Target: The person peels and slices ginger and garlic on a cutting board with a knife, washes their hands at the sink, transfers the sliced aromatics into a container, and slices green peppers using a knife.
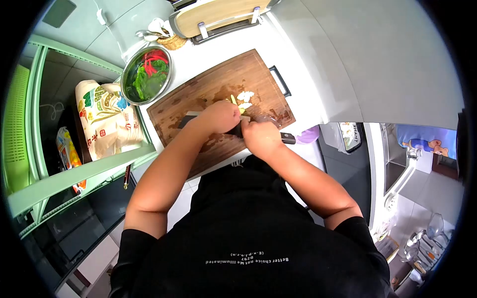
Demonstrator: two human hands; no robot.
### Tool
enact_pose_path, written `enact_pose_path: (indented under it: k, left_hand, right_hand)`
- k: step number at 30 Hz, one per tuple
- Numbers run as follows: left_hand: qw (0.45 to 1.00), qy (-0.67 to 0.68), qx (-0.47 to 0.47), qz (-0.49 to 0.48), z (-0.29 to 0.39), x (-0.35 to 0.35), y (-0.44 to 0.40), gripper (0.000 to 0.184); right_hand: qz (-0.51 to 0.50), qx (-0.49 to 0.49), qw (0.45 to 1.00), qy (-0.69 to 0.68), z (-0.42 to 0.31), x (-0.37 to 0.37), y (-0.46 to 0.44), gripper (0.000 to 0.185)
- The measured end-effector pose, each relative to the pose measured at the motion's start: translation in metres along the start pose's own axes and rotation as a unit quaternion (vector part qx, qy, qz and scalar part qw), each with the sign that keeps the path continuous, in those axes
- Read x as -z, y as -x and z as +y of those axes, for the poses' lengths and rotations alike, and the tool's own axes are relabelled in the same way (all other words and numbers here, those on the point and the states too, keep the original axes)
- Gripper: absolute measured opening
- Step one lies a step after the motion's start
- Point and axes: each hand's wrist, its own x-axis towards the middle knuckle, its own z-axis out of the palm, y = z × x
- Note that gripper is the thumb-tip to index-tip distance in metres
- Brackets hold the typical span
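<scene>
Both hands are close together over a wet wooden cutting board (pixel 208 84). My left hand (pixel 220 117) is closed, its fingertips curled out of sight. My right hand (pixel 261 138) is closed too, thumb and fingers pinched close to the left hand. A small pale piece (pixel 245 117) shows between them, too small to name. Under the hands lies a knife; its dark blade (pixel 187 120) shows at left and its black handle (pixel 287 138) sticks out at right. Beyond the hands are peeled white garlic cloves (pixel 245 96) and yellowish pieces (pixel 233 100).
A steel bowl (pixel 169 74) of red and green peppers stands at the back left, near a wicker basket (pixel 172 42) of utensils. Behind the board is a rack (pixel 226 31) holding another board. A green shelf (pixel 84 171) with a printed sack (pixel 107 119) borders the left.
</scene>
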Motion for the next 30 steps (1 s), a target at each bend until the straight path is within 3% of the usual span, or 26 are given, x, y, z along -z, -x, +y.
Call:
enact_pose_path:
  k: [2,3,6,8,13,14,15,16,17,19,23,26,28,30]
  left_hand:
    - [0.987,-0.103,0.102,-0.061,-0.005,-0.007,-0.025,0.023]
    - [0.987,-0.1,0.123,-0.041,-0.017,-0.01,-0.029,0.027]
    - [0.977,0.048,0.144,0.151,-0.007,0.029,0.002,0.028]
    - [0.943,0.077,0.139,0.293,-0.021,0.043,0.025,0.025]
    - [0.828,0.199,0.209,0.481,-0.053,0.046,0.067,0.023]
    - [0.837,0.15,0.222,0.478,-0.048,0.034,0.062,0.023]
    - [0.851,0.161,0.185,0.465,-0.036,0.017,0.054,0.024]
    - [0.868,0.076,0.103,0.479,-0.039,-0.01,0.038,0.026]
    - [0.911,0.012,0.056,0.408,-0.037,-0.029,0.026,0.036]
    - [0.922,-0.014,0.027,0.387,-0.005,-0.055,0.006,0.046]
    - [0.914,-0.093,0.012,0.396,0.012,-0.073,-0.017,0.044]
    - [0.935,-0.066,-0.015,0.347,-0.012,-0.075,-0.015,0.041]
    - [0.937,-0.059,-0.014,0.344,-0.024,-0.075,-0.006,0.038]
    - [0.939,-0.055,-0.02,0.339,-0.032,-0.073,0.001,0.037]
  right_hand:
    - [0.005,0.015,1.0,0.009,-0.003,0.005,0.003,0.015]
    - [0.0,0.025,1.0,0.008,-0.001,0.006,0.005,0.02]
    - [-0.013,0.031,0.999,-0.009,0.011,0.013,0.015,0.022]
    - [-0.037,-0.019,0.998,-0.055,0.024,0.017,0.025,0.021]
    - [0.007,-0.108,0.962,-0.252,0.078,0.005,0.052,0.024]
    - [0.017,-0.113,0.946,-0.302,0.088,0.002,0.052,0.022]
    - [-0.022,-0.195,0.895,-0.401,0.099,-0.005,0.05,0.018]
    - [-0.061,-0.274,0.825,-0.491,0.107,-0.012,0.045,0.019]
    - [-0.035,-0.293,0.748,-0.594,0.11,-0.014,0.038,0.03]
    - [-0.017,-0.308,0.713,-0.63,0.116,-0.018,0.024,0.037]
    - [-0.002,-0.354,0.666,-0.657,0.136,-0.049,0.004,0.039]
    - [0.01,-0.372,0.709,-0.598,0.129,-0.036,-0.001,0.038]
    - [-0.033,-0.375,0.833,-0.406,0.128,-0.031,-0.005,0.054]
    - [-0.085,-0.372,0.904,-0.193,0.126,-0.019,-0.007,0.067]
